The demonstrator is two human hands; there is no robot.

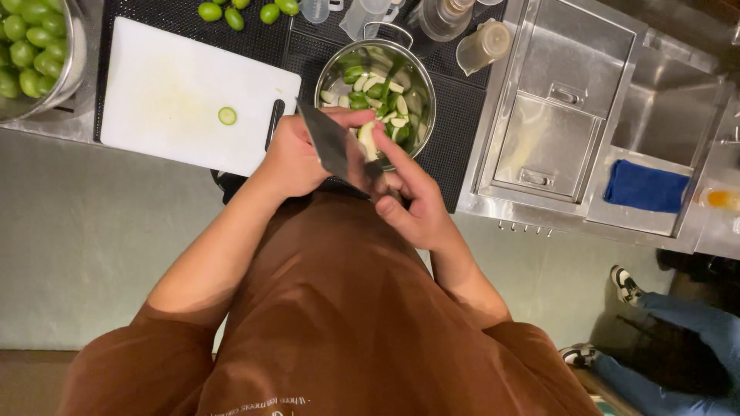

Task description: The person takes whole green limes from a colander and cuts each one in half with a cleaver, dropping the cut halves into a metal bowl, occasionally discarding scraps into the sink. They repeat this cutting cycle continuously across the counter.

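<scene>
Steel pot (337,68) of cut green fruit sits far of both hands. The right hand (412,202) is closed round the handle of the knife (337,146), held over the pot's near rim. The left hand (297,158) is curled against the blade, thumb on top, near a pale slice (368,141). This looks like clearing cut pieces into the pot; sliding fingers along the flat, away from the edge, seems needed. One slice lies on the board (169,92) to the left.

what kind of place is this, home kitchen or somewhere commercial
Probably a commercial kitchen or bar prep station. The counter is stainless steel with built-in lidded wells, a black perforated mat lies under the white cutting board, and a metal pot holds cut green fruit.
</scene>
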